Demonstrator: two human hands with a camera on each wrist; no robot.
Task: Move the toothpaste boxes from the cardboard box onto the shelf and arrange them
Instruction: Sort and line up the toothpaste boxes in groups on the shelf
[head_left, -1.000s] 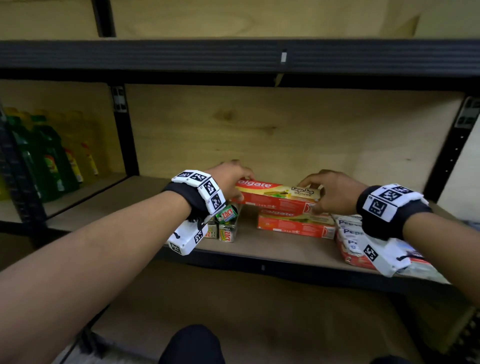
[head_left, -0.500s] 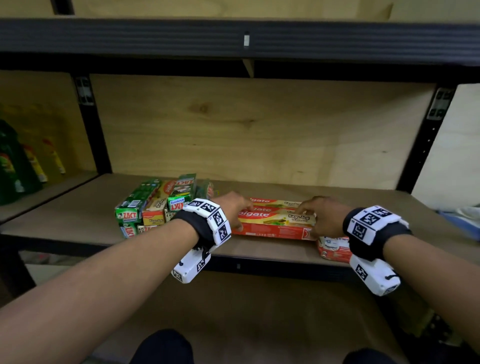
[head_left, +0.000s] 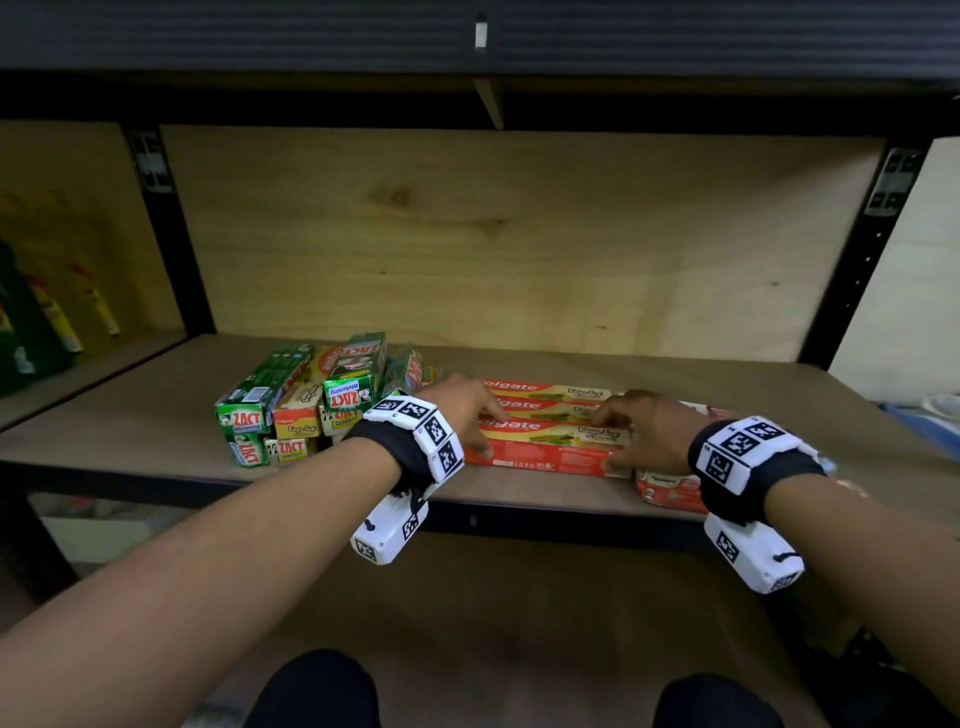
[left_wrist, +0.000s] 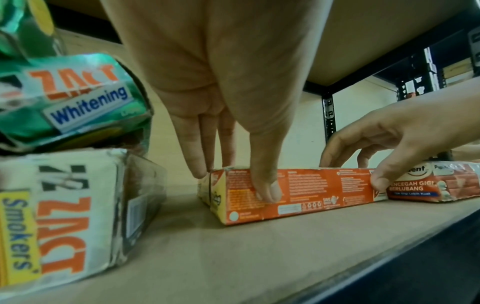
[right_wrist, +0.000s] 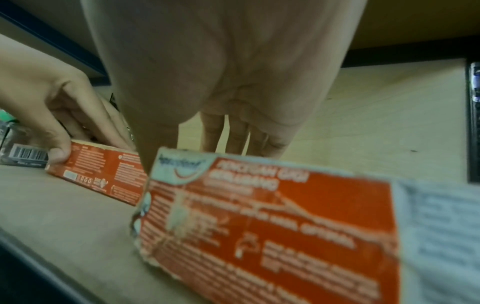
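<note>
Shelf (head_left: 156, 441), frame centre. Front Colgate box (head_left: 550, 447): left hand (head_left: 462, 410) and right hand (head_left: 644, 431) grip its ends, fingers curled over, now set beside two more behind. Zact boxes (head_left: 306, 410) left; Pepsodent box (head_left: 667, 488) right.

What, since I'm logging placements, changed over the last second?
The front Colgate box came down onto the shelf, in front of two others. Left hand and right hand keep their grip on its ends. Zact boxes unmoved.
</note>
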